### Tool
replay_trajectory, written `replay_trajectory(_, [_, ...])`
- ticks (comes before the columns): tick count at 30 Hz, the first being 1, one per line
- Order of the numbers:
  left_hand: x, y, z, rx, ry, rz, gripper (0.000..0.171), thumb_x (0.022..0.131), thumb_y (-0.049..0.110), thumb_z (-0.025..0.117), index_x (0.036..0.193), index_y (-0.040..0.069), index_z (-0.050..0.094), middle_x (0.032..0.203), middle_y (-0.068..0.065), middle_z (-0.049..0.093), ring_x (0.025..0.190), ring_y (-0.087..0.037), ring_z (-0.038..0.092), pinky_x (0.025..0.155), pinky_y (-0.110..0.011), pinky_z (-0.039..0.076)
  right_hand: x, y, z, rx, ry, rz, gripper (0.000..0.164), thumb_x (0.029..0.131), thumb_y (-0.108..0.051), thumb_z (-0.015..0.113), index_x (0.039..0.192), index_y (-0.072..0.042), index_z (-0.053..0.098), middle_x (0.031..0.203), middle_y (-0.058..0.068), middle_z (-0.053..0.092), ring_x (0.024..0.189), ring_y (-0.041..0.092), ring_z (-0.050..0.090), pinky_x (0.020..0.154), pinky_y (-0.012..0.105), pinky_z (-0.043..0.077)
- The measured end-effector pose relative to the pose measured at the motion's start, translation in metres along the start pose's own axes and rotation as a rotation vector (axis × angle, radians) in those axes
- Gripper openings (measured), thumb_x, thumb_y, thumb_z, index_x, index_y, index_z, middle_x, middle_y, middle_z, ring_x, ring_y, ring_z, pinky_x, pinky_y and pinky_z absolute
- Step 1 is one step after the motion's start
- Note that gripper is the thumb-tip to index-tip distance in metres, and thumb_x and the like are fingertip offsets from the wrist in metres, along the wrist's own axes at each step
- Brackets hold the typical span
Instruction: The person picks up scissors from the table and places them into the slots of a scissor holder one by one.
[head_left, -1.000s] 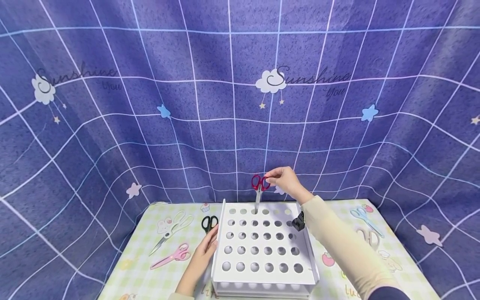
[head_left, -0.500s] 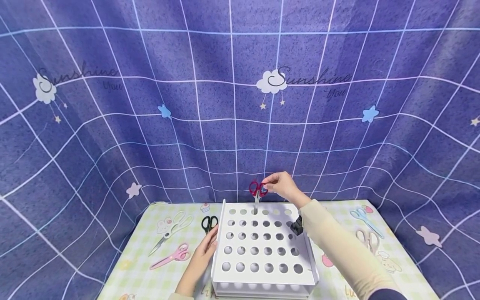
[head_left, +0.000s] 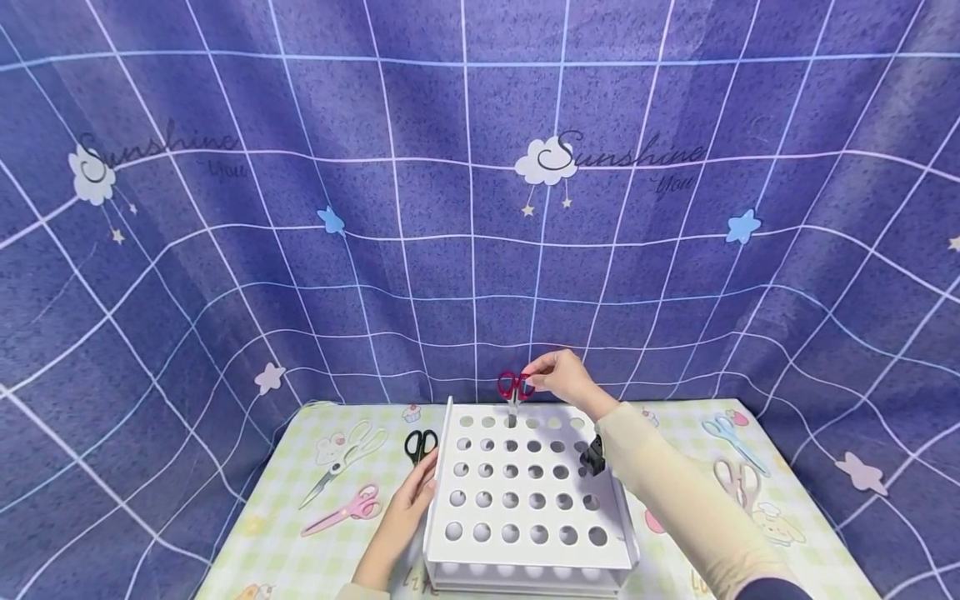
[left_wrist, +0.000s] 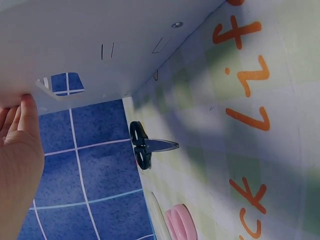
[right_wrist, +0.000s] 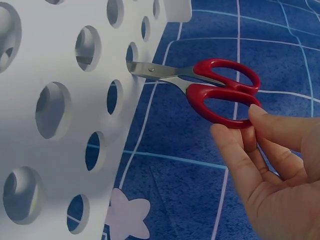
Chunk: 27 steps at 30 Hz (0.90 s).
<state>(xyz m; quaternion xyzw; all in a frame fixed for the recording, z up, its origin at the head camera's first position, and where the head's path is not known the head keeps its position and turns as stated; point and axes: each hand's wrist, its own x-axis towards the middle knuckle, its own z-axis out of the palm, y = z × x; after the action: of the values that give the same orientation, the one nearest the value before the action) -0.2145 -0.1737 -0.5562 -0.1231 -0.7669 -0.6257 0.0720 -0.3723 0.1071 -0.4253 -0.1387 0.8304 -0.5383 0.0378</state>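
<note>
Thumb and fingers of my right hand (right_wrist: 280, 165) pinch one handle loop of the red-handled scissors (right_wrist: 225, 95). The scissors' blades point down into a back-row hole of the white rack (head_left: 540, 517), third from the left in the head view; the tips are hidden inside. My left hand (head_left: 408, 500) rests against the rack's left side wall, its fingers extended along the panel in the left wrist view. Just beyond those fingers lie black-handled scissors (head_left: 421, 445), partly covered by hand and rack in the head view.
Left of the rack, white-handled scissors (head_left: 347, 458) and pink scissors (head_left: 345, 510) lie on the checked tablecloth (head_left: 277, 533). At right are light blue scissors (head_left: 735, 442) and grey-handled scissors (head_left: 738, 482), the latter near my right sleeve. A purple-blue curtain (head_left: 480, 275) hangs behind.
My right hand has moved down and slightly left with the red-handled scissors, and their blades sit deeper in the hole. The left hand stays against the rack.
</note>
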Motion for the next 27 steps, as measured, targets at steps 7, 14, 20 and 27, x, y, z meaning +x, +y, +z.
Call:
replay_trajectory(7, [0.0,0.0,0.001,-0.001,0.005,-0.03,0.05,0.102,0.016,0.047,0.15,0.01,0.036,0.151,-0.016,0.041,0.135,-0.026,0.045,0.106,-0.01,0.033,-0.001,0.006,0.003,-0.015,-0.004,-0.007,0.012,0.081,0.005,0.071,0.093,0.007,0.073,0.085,0.017,0.074,0.082,0.033,0.073,0.07,0.028,0.061])
replay_trajectory(14, [0.001,-0.002,0.0,0.014,0.006,-0.033,0.05,0.102,0.018,0.048,0.15,0.01,0.036,0.151,-0.015,0.041,0.135,-0.022,0.046,0.106,-0.01,0.033,-0.001,0.006,0.006,-0.038,-0.014,0.021,0.011,0.08,0.005,0.071,0.092,0.005,0.074,0.081,0.013,0.074,0.084,0.034,0.072,0.068,0.026,0.061])
replay_trajectory(20, [0.002,-0.002,-0.001,0.0,0.01,-0.065,0.05,0.102,0.02,0.049,0.15,0.015,0.037,0.151,-0.01,0.043,0.134,-0.012,0.047,0.106,-0.01,0.033,-0.001,0.006,0.007,-0.077,-0.006,0.017,0.011,0.08,0.003,0.073,0.092,0.004,0.074,0.081,0.012,0.074,0.07,0.015,0.069,0.063,0.02,0.058])
replay_trajectory(27, [0.0,-0.002,-0.001,0.001,-0.015,-0.024,0.05,0.102,0.018,0.046,0.15,0.01,0.035,0.151,-0.017,0.04,0.137,-0.027,0.043,0.106,-0.009,0.033,0.0,0.013,0.01,-0.109,-0.014,0.028,0.011,0.08,0.0,0.074,0.091,0.002,0.075,0.079,0.009,0.074,0.061,0.002,0.06,0.06,0.015,0.054])
